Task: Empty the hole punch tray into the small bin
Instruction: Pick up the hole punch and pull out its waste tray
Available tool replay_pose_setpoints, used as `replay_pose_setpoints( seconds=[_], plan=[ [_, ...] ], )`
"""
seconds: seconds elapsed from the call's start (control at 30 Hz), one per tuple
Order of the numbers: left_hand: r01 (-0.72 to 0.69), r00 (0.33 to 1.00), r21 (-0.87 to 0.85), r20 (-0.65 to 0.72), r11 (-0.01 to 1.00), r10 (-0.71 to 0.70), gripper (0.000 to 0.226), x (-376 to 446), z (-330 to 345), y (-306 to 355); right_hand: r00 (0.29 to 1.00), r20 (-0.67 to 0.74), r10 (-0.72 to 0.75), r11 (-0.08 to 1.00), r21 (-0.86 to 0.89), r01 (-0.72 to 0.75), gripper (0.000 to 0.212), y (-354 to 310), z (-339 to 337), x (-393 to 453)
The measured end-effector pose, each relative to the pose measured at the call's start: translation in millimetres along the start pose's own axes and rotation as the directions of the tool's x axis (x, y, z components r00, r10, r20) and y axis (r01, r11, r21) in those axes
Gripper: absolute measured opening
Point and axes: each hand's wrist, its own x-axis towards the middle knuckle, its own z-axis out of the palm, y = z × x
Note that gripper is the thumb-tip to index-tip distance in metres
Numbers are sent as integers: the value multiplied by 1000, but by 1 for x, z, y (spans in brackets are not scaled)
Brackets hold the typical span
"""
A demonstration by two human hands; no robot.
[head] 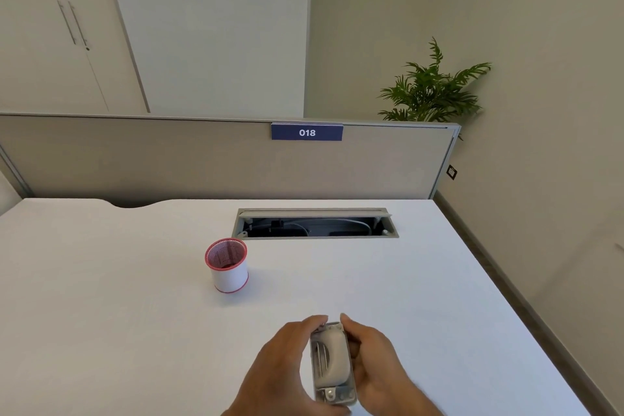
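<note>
A grey hole punch (332, 363) is held between both hands above the near part of the white desk (422, 297), its long side pointing away from me. My left hand (280, 365) grips its left side, fingertips at the far end. Along the punch's right side, my right hand (374, 365) wraps around it. The small bin (227, 265), a white cup with a red mesh lining and red rims, stands upright farther back and to the left, apart from both hands. The punch's tray underneath is hidden.
An open cable slot (314, 223) is cut into the desk behind the bin. A grey partition (202, 159) with a blue "018" label closes the far edge. The desk's right edge drops to the floor; a potted plant (432, 88) stands beyond.
</note>
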Motion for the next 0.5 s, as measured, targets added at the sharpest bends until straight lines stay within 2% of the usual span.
replay_pose_setpoints(
  seconds=[0.27, 0.5],
  plan=[
    [-53, 997, 9, -48, 999, 53, 105, -4, -6, 2, 1000, -20, 14, 1000, 5, -14, 33, -6, 9, -13],
    [-5, 998, -8, -63, 1000, 4, 105, 5, -16, 2, 999, 20, 37, 997, 69, -39, 36, -6, 15, -27]
  ],
)
